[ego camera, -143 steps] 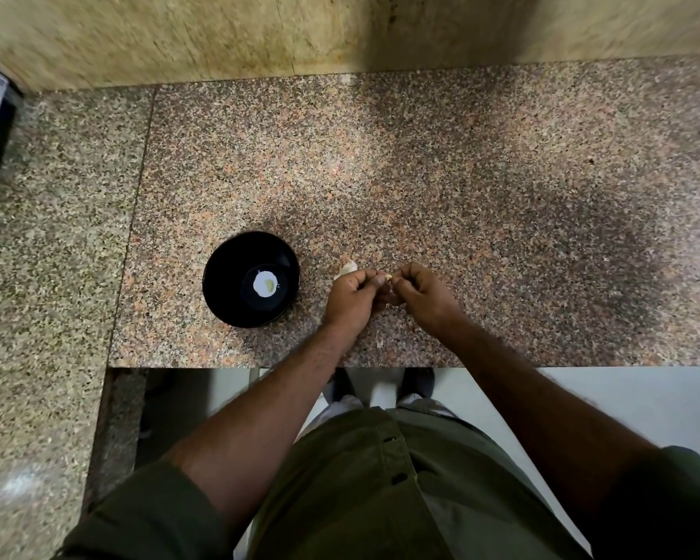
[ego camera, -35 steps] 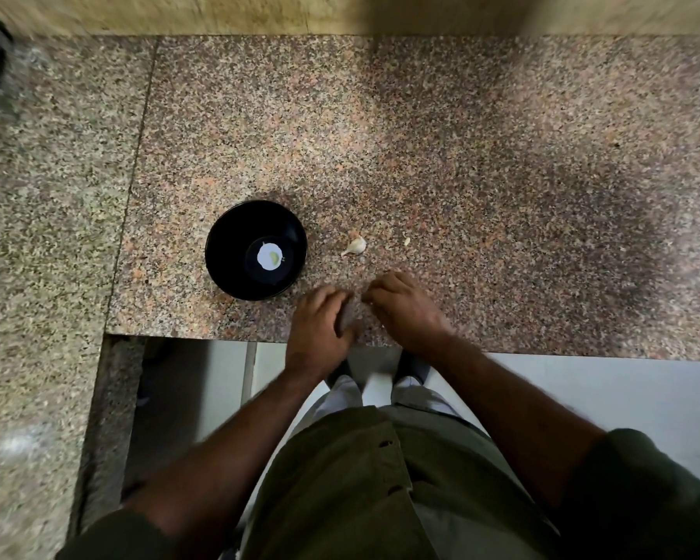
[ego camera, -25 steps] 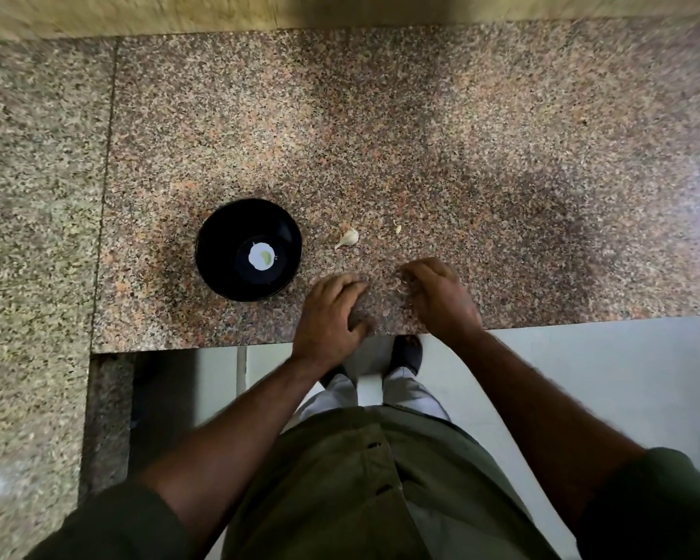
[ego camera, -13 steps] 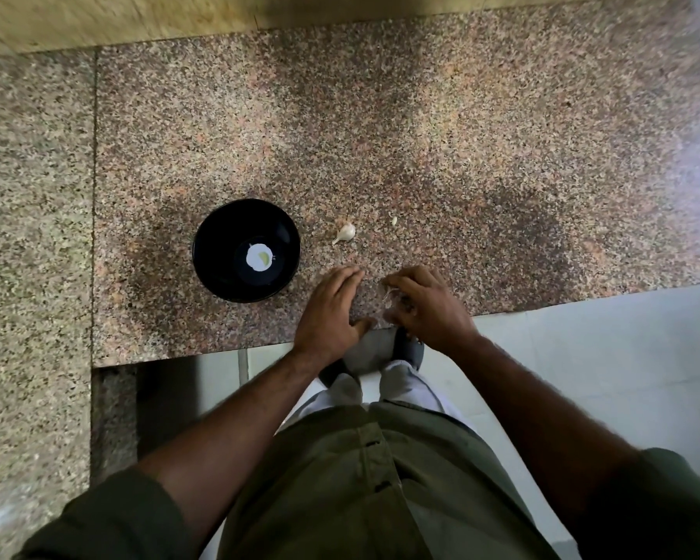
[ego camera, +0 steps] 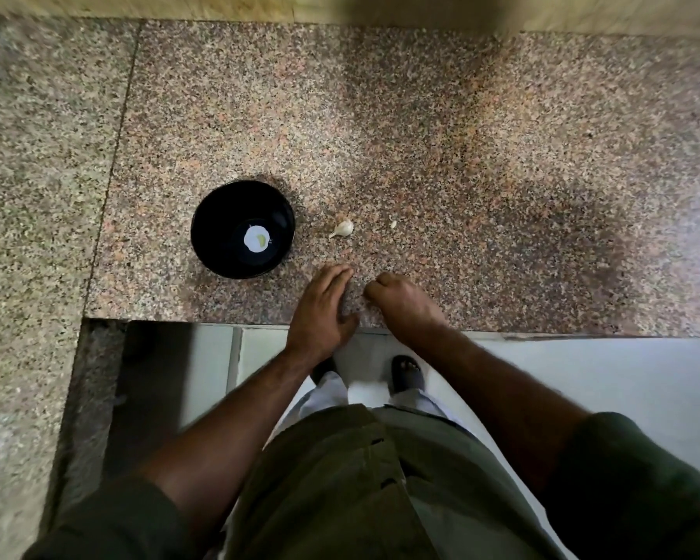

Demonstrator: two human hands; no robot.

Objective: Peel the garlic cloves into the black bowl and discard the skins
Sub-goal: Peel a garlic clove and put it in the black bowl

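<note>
The black bowl [ego camera: 219, 220] stands on the speckled granite counter [ego camera: 461, 155], and a peeled pale clove [ego camera: 255, 240] lies in its bottom. One unpeeled garlic clove [ego camera: 343, 228] lies just right of the bowl, with a small pale scrap [ego camera: 393, 224] further right. My left hand [ego camera: 324, 305] lies flat on the counter by the front edge, fingers straight. Beside it, my right hand [ego camera: 405, 305] has its fingers curled under, bunched on thin garlic skins that are almost hidden.
The counter's front edge [ego camera: 542, 335] runs just under my wrists, with white floor tiles [ego camera: 623, 377] and my feet below. A second, greyer granite slab [ego camera: 37, 196] joins on the left. A beige wall [ego camera: 380, 10] closes the back.
Both hands let go of the clove they were peeling and dropped to the counter's front edge. My right hand has slid back from the edge, fingers still curled. The view shifted slightly.
</note>
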